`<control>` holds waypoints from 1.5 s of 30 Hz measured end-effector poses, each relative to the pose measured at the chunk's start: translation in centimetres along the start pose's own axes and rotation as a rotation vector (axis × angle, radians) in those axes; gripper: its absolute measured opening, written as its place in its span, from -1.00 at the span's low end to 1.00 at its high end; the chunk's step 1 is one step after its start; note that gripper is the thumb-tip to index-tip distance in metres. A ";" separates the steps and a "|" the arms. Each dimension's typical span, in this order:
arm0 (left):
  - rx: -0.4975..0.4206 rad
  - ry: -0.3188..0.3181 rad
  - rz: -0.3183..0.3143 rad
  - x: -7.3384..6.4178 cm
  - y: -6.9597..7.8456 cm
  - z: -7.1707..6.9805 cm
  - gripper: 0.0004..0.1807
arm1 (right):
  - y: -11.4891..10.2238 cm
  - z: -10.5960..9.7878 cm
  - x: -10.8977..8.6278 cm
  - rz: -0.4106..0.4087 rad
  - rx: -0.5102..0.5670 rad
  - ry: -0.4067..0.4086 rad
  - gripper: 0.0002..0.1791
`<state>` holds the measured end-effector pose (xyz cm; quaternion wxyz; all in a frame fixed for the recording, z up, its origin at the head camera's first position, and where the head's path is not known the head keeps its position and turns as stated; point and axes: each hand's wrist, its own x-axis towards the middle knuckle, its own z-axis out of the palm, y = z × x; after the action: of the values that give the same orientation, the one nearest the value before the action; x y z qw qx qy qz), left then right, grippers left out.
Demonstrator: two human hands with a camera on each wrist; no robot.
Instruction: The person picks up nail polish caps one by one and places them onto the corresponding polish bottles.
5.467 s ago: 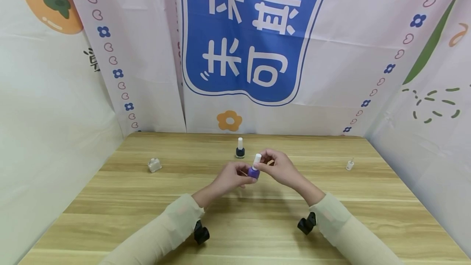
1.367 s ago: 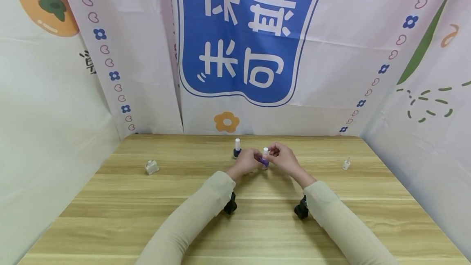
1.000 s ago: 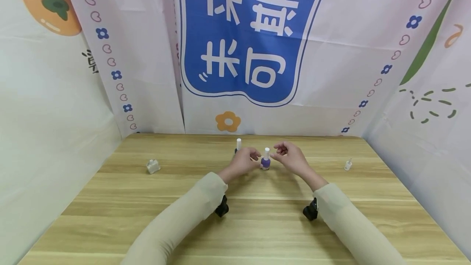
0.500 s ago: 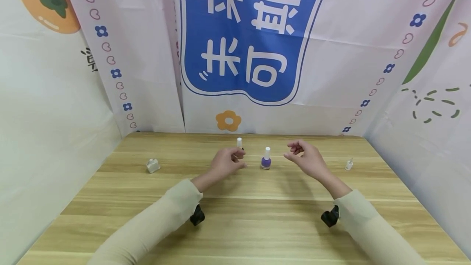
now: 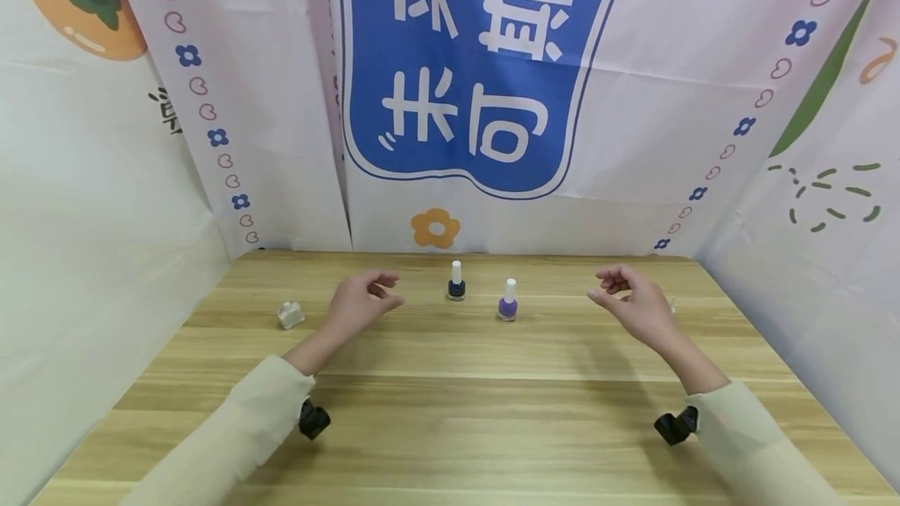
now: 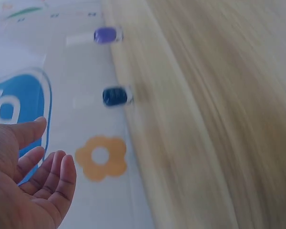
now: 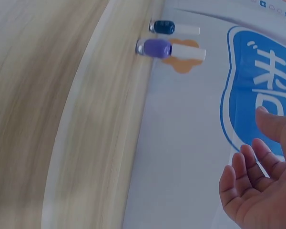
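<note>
A purple nail polish bottle (image 5: 508, 308) with a white cap stands upright near the back middle of the table. Just left of it and a little farther back is a dark blue nail polish bottle (image 5: 456, 289), also upright and white-capped. My left hand (image 5: 360, 304) hovers to the left of both, fingers loosely bent and holding nothing. On the other side, my right hand (image 5: 634, 304) is raised with relaxed fingers and an empty palm. Its wrist side covers most of a small white cap with a brush (image 5: 673, 305). A clear, uncapped bottle (image 5: 290, 315) lies left of my left hand.
The wooden table (image 5: 450, 412) ends at a white printed cloth (image 5: 633, 147) along its back edge. Similar cloth hangs at both sides. A black wrist camera (image 5: 313, 420) sits under each sleeve.
Both hands held the purple bottle, set it down right of the dark blue one and let go. Since then they have drawn apart to left and right, uncovering the dark blue bottle.
</note>
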<state>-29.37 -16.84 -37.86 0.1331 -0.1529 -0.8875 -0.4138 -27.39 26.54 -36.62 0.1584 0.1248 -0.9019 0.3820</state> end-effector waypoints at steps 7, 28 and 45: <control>0.042 0.063 -0.054 -1.3 -1.8 -4.0 -0.58 | 1.5 -2.7 -1.2 0.047 -0.040 0.063 -0.55; 0.172 0.124 -0.209 -5.0 -9.0 -12.8 -0.35 | 8.0 -6.6 -2.3 0.374 -0.052 0.070 -0.29; 0.090 -0.094 -0.360 -4.9 -12.9 -12.7 -0.21 | 11.5 -6.4 -1.9 0.494 -0.034 -0.184 -0.14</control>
<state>-28.39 -35.35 -40.64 0.0221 -0.0047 -0.9233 -0.3835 -28.39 39.18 -40.65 -0.0201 -0.0676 -0.9219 0.3810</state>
